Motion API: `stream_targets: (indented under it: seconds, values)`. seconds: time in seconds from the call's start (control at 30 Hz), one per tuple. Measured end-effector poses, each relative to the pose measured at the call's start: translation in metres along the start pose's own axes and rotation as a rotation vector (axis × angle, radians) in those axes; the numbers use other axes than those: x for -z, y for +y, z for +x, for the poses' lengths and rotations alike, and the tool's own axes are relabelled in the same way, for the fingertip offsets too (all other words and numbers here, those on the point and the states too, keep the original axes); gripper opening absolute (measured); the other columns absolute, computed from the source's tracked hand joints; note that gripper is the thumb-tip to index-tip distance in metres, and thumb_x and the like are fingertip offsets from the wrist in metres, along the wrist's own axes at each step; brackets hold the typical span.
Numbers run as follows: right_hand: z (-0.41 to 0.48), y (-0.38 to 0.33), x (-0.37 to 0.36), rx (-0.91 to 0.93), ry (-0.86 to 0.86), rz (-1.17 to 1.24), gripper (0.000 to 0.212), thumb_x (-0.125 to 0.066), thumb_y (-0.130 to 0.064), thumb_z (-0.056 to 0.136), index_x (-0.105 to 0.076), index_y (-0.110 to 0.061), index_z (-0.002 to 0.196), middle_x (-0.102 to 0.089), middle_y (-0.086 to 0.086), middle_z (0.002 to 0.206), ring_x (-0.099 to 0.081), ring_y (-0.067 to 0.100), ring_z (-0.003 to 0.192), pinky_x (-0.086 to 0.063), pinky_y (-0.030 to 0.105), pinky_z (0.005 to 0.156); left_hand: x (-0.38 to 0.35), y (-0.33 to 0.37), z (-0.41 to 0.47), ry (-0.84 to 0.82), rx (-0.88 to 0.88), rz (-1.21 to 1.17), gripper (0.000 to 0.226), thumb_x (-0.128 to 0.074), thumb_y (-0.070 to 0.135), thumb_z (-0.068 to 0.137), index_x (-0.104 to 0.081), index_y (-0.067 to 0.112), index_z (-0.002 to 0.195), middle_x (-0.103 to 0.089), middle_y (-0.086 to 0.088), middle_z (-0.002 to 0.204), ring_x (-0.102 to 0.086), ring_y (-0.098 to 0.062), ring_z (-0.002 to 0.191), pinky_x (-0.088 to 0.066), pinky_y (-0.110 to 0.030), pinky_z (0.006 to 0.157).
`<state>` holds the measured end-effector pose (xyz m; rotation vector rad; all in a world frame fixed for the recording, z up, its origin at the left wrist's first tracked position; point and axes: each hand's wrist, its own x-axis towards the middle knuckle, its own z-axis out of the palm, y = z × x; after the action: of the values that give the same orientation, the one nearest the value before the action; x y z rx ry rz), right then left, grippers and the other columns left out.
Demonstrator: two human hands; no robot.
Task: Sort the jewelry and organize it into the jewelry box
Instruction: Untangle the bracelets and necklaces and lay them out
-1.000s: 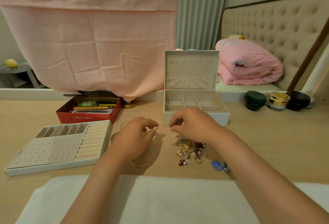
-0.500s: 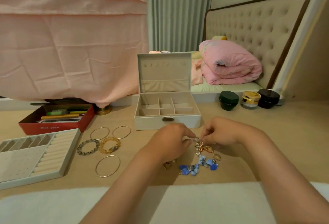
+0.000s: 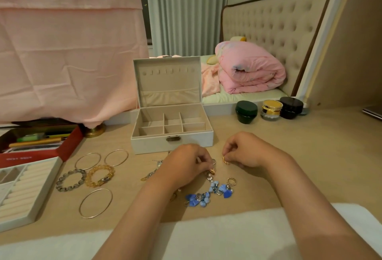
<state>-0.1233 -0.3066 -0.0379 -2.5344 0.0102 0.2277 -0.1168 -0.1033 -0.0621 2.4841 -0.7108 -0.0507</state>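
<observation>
Right fingers (image 3: 232, 155), ring (image 3: 225, 160) now off pile (image 3: 208, 194)

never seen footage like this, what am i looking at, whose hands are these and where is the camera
There is no machine here. These are a person's two bare hands, filmed by one wide-angle camera worn on the head, looking forward and down. That is why both arms enter from the bottom edge.

On the light wooden tabletop stands an open white jewelry box; the compartments that show look empty. To its left lie an amber bead bracelet and a grey chain-link bracelet, beside a white ring tray. Just below the hands lies a tangle of blue bead charms.

The left hand pinches what looks like a small silvery ring. The right hand pinches a small gold ring.
</observation>
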Motion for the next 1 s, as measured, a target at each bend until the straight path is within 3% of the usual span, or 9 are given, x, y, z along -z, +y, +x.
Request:
stream_targets:
  seconds: [0.1,0.27,0.33,0.4,0.5,0.63,0.73,0.83,1.0]
  values:
    - [0.006,0.004,-0.003,-0.001,0.114,-0.089,0.013,-0.075,-0.02,0.087,-0.074,-0.031,0.081,-0.069,-0.011,0.085,-0.063,0.008,0.082,-0.053,0.029,0.077,0.003,-0.006,-0.001,0.017,0.008,-0.06,0.008,-0.07,0.037,0.09,-0.074,0.03,0.089,-0.069,0.017,0.086,-0.062,0.0,0.081,-0.053,-0.03,0.079]
    - [0.006,0.005,-0.004,0.016,0.191,-0.051,0.016,-0.068,-0.021,0.092,-0.076,-0.03,0.103,-0.071,-0.009,0.099,-0.063,0.006,0.09,-0.053,0.03,0.086,0.008,-0.006,0.005,0.104,0.027,-0.162,0.008,-0.069,0.034,0.092,-0.073,0.032,0.086,-0.07,0.014,0.081,-0.063,-0.004,0.078,-0.053,-0.03,0.077]
    - [0.001,-0.002,-0.003,0.088,0.212,0.147,0.019,-0.065,-0.019,0.093,-0.076,-0.032,0.102,-0.071,-0.013,0.094,-0.063,-0.001,0.079,-0.049,0.021,0.075,0.008,-0.003,0.008,0.139,0.032,-0.212,0.008,-0.07,0.033,0.09,-0.074,0.033,0.083,-0.069,0.013,0.078,-0.063,-0.007,0.076,-0.053,-0.031,0.075]
    - [-0.005,-0.012,-0.002,0.137,0.131,0.364,0.018,-0.066,-0.02,0.092,-0.079,-0.031,0.091,-0.075,-0.007,0.084,-0.06,0.002,0.06,-0.047,0.017,0.062,0.009,0.001,0.011,0.191,0.032,-0.233,0.009,-0.07,0.034,0.09,-0.074,0.032,0.082,-0.067,0.012,0.073,-0.062,-0.006,0.071,-0.05,-0.028,0.069]
    - [-0.007,-0.016,-0.004,0.169,0.072,0.452,0.01,-0.075,-0.017,0.089,-0.08,-0.025,0.086,-0.077,0.002,0.082,-0.057,0.011,0.053,-0.05,0.024,0.057,0.011,0.006,0.016,0.258,0.045,-0.27,0.008,-0.07,0.033,0.09,-0.075,0.029,0.085,-0.066,0.013,0.066,-0.06,-0.002,0.064,-0.045,-0.024,0.063]
    - [0.0,-0.008,-0.009,0.11,0.136,0.483,0.009,-0.077,-0.015,0.087,-0.08,-0.021,0.082,-0.076,0.005,0.078,-0.058,0.016,0.057,-0.055,0.037,0.061,0.005,0.005,0.017,0.236,0.068,-0.345,0.011,-0.069,0.033,0.092,-0.072,0.029,0.102,-0.073,0.01,0.085,-0.067,-0.005,0.078,-0.054,-0.028,0.077]
    - [0.012,0.004,-0.014,0.018,0.29,0.326,0.007,-0.075,-0.022,0.089,-0.076,-0.024,0.082,-0.074,-0.002,0.077,-0.069,0.014,0.067,-0.061,0.04,0.074,0.001,-0.001,0.018,0.17,0.032,-0.139,0.025,-0.062,0.029,0.096,-0.067,0.034,0.12,-0.068,0.016,0.104,-0.061,-0.002,0.088,-0.047,-0.024,0.081]
    - [0.02,0.013,-0.019,-0.01,0.299,0.118,0.004,-0.075,-0.029,0.088,-0.075,-0.03,0.084,-0.072,-0.01,0.08,-0.068,0.007,0.077,-0.059,0.039,0.081,-0.001,-0.007,0.018,0.061,-0.008,0.099,0.024,-0.063,0.03,0.095,-0.071,0.034,0.116,-0.066,0.015,0.111,-0.059,-0.004,0.092,-0.045,-0.022,0.08]
    - [0.024,0.016,-0.021,0.003,0.274,0.05,0.008,-0.078,-0.03,0.085,-0.078,-0.032,0.093,-0.072,-0.014,0.086,-0.066,0.004,0.082,-0.059,0.036,0.082,0.0,-0.011,0.018,0.034,-0.028,0.244,0.017,-0.067,0.032,0.091,-0.077,0.035,0.104,-0.068,0.016,0.106,-0.058,-0.005,0.089,-0.042,-0.021,0.074]
